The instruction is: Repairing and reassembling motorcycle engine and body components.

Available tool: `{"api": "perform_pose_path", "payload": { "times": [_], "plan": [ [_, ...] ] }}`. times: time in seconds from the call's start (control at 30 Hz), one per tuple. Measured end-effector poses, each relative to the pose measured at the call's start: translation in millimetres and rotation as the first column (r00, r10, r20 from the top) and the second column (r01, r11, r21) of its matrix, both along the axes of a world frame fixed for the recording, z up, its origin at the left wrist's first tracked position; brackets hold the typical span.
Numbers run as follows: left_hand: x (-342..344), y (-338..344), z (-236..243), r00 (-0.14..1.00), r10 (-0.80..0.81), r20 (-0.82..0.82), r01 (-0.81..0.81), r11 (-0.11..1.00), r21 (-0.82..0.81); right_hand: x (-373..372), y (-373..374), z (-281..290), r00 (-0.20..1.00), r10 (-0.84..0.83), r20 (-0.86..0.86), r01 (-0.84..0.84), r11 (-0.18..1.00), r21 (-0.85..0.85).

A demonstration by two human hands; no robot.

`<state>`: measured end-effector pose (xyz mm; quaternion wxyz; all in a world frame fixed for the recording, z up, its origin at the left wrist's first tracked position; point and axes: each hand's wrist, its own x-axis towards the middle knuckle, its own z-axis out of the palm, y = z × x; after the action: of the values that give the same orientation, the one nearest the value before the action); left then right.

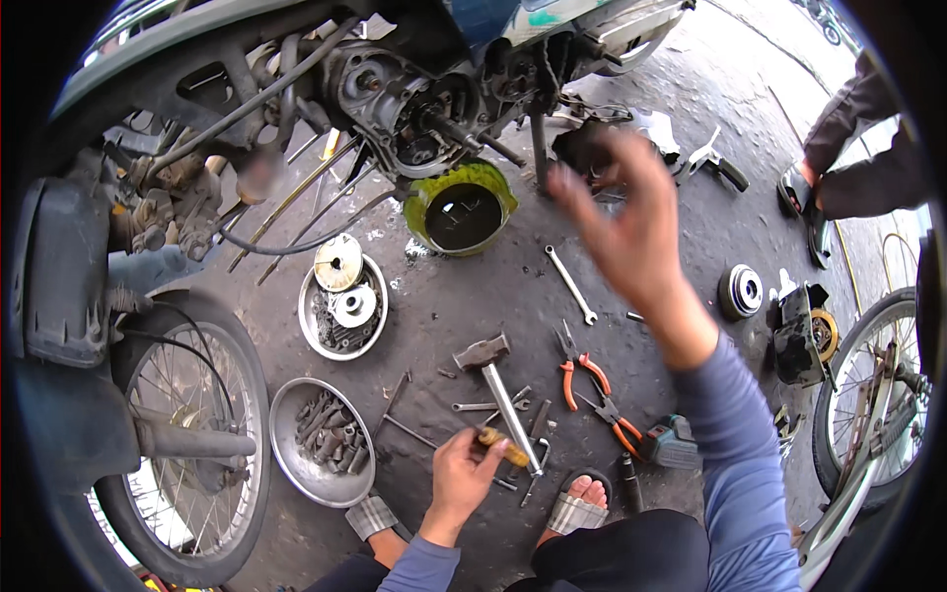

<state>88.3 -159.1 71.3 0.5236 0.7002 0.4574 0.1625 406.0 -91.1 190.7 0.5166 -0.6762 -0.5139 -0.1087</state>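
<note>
My left hand (pixel 459 479) grips a short yellow-brown tool handle (pixel 503 446) near the lower middle, over a hammer (pixel 498 380) lying among wrenches. My right hand (pixel 626 232) is raised, blurred, fingers curved apart with nothing visible in them, right of the exposed engine casing (pixel 395 109) and its protruding shaft (pixel 454 133). Below the casing sits a yellow-green tub (pixel 424 212) of dark liquid. An open-end wrench (pixel 570 281) and orange-handled pliers (pixel 572 375) lie on the floor below my right hand.
At left are a front wheel (pixel 252 395) and two metal bowls (pixel 291 483) (pixel 311 335) of small parts. A power tool (pixel 671 439), round metal part (pixel 740 291) and black housing (pixel 794 340) lie rightward. A person's legs (pixel 868 183) and a bicycle (pixel 868 395) are at the right edge.
</note>
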Motion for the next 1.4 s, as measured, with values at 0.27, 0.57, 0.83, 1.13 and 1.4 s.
{"api": "perform_pose_path", "payload": {
  "times": [0.27,0.57,0.83,1.13,1.4],
  "plan": [
    [178.4,113.3,74.2,0.888,-0.456,-0.067,0.438,0.791,0.428,-48.5,-63.6,-131.9,0.456,0.197,-0.868,-0.290,0.955,0.064],
    [259.3,222.5,129.4,0.977,-0.090,0.194,-0.134,0.451,0.883,57.9,44.5,-131.1,0.861,-0.001,-0.509,-0.068,0.991,-0.117],
    [275.0,241.4,109.2,0.928,0.023,0.372,-0.344,0.437,0.831,96.4,75.4,-137.0,0.784,0.245,-0.571,-0.332,0.942,-0.051],
    [276.6,243.2,105.1,0.877,-0.006,0.480,-0.409,0.514,0.754,126.0,92.1,-110.3,0.911,0.070,-0.406,-0.233,0.900,-0.369],
    [276.5,242.8,105.5,0.832,-0.018,0.554,-0.450,0.562,0.694,98.4,54.7,-96.1,0.829,0.136,-0.543,-0.378,0.851,-0.364]
  ]
}}
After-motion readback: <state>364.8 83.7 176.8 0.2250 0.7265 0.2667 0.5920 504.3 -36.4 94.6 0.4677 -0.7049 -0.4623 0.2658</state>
